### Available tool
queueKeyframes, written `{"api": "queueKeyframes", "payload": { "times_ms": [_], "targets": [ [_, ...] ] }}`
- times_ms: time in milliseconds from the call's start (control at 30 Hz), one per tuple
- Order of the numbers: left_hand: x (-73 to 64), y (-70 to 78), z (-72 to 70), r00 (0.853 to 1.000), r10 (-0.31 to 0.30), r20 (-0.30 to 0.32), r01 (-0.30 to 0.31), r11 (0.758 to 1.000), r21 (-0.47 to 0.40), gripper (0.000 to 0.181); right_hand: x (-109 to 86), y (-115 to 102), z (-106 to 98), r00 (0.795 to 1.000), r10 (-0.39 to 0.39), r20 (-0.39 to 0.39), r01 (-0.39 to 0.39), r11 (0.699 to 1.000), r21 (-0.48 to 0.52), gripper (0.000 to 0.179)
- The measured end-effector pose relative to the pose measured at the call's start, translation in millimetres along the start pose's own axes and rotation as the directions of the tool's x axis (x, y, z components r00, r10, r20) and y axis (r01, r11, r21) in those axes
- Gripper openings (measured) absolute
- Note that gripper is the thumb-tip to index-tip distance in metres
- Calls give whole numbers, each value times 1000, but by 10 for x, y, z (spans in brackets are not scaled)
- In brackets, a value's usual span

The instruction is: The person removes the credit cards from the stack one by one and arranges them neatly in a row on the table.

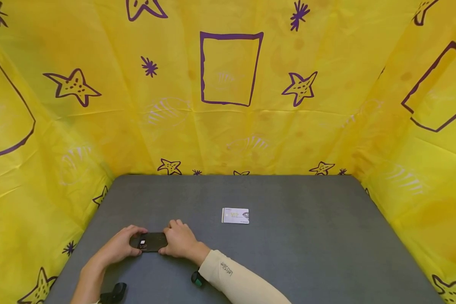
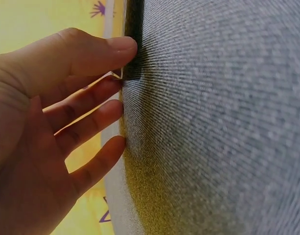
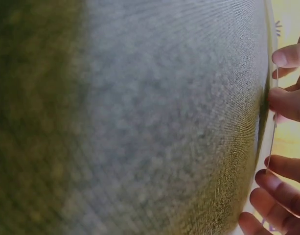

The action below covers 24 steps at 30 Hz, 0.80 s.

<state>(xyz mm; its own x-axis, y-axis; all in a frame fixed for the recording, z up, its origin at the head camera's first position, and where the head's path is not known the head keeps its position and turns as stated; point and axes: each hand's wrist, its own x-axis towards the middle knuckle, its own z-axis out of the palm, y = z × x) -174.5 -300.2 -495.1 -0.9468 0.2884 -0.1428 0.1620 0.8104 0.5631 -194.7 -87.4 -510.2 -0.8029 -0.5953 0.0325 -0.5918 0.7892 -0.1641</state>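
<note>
A black card (image 1: 153,242) with "VIP" lettering and a small light square is held just above or at the grey tabletop, left of centre. My left hand (image 1: 122,245) pinches its left end between thumb and fingers. At the opposite end, my right hand (image 1: 180,240) grips it the same way. In the left wrist view the left thumb (image 2: 121,48) presses the card's edge, while the lower fingers spread loosely below. The right wrist view shows the card edge-on between fingertips. Farther back to the right lies a white card (image 1: 235,215) with gold "VIP" lettering, untouched.
The grey table (image 1: 308,253) has rounded back corners. Yellow cloth (image 1: 228,135) printed with purple stars and outlines hangs behind it and along both sides. Dark wrist-worn devices sit near the left wrist (image 1: 114,294) and right wrist (image 1: 197,279).
</note>
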Motion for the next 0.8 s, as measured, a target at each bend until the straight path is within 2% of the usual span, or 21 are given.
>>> {"api": "queueKeyframes", "payload": {
  "times_ms": [233, 567, 800],
  "targets": [
    [-8, 19, 27, 1000, -18, -13, 18, 1000, 13, 54, 9, -6, 21, 1000, 16, 8, -16, 1000, 6, 46],
    [-40, 69, 10, 997, -71, 0, 71, 997, 6, 55, 18, -4, 24, 1000, 13, 21, -13, 1000, -6, 49],
    [-26, 91, 17, 997, -73, -5, 73, 997, 25, 58, 17, 103, -34, 998, -35, 43, 32, 997, 68, 50]
  ]
}}
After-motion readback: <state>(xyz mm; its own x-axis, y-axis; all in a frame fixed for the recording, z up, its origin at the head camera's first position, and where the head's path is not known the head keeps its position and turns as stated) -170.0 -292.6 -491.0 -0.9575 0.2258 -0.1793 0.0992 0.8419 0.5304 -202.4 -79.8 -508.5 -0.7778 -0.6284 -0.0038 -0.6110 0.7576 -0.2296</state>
